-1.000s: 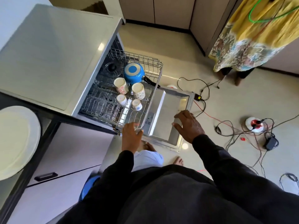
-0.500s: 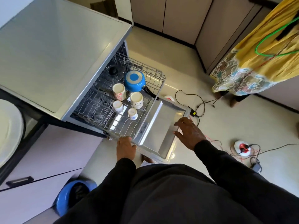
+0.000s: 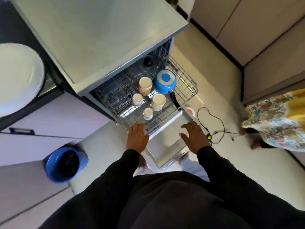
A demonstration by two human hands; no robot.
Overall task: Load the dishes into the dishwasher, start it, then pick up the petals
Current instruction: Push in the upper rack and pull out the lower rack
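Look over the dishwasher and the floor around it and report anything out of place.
Loose black cables trail across the floor right beside the open dishwasher door, a likely trip hazard. In the rack, the blue saucepan and four cups sit upside down, as expected.

The dishwasher [image 3: 99, 38] top is covering the rear of the rack [image 3: 184, 76], so anything at the back of it is not showing. Left of the dishwasher, a white plate [image 3: 18, 76] is running off the frame edge and blurring. Below-left of the dishwasher, a blue bin [image 3: 66, 164] is smearing, its contents unreadable. Right of the dishwasher, a second person [image 3: 277, 123] is being cut off, with only a patterned garment and a foot showing. In front of the dishwasher, the left hand [image 3: 137, 138] is meeting the rack wire; whether it is gripping cannot be told.
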